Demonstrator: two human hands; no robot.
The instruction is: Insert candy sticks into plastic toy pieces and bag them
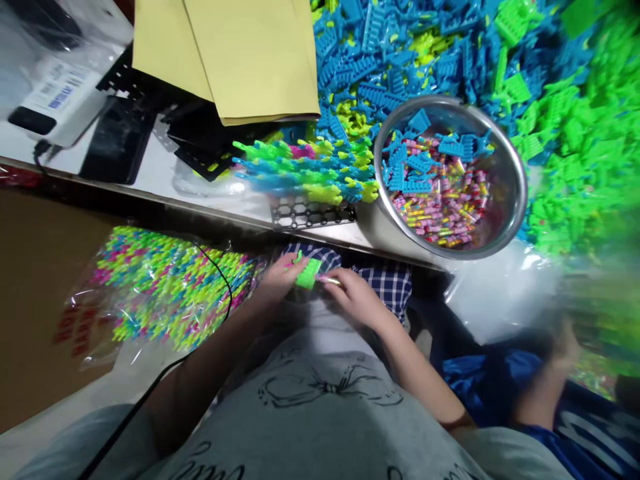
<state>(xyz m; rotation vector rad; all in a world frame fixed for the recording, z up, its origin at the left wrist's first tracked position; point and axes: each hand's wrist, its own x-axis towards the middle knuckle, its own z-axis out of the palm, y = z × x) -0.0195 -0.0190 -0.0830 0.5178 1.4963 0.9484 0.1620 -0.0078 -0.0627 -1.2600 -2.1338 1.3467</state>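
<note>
Operator: Report, largest first?

Inspector: The bench runs ahead of you. Below its edge, to your left, lies a clear bag of coloured pieces; on the bench, ahead and to your right, stands a metal bowl.

Operator: And the grip?

Inspector: Your left hand pinches a green piece above your lap, just short of the bench. Your right hand pinches a small slim stick at its side.

Operator: Handling?

Inspector: Judged light, fairly stiff plastic, smooth enough to slip; thin projections could bend or snap. Hold the green piece by its broad body. The stick looks lightest; take it mid-length, pressing gently.
</note>
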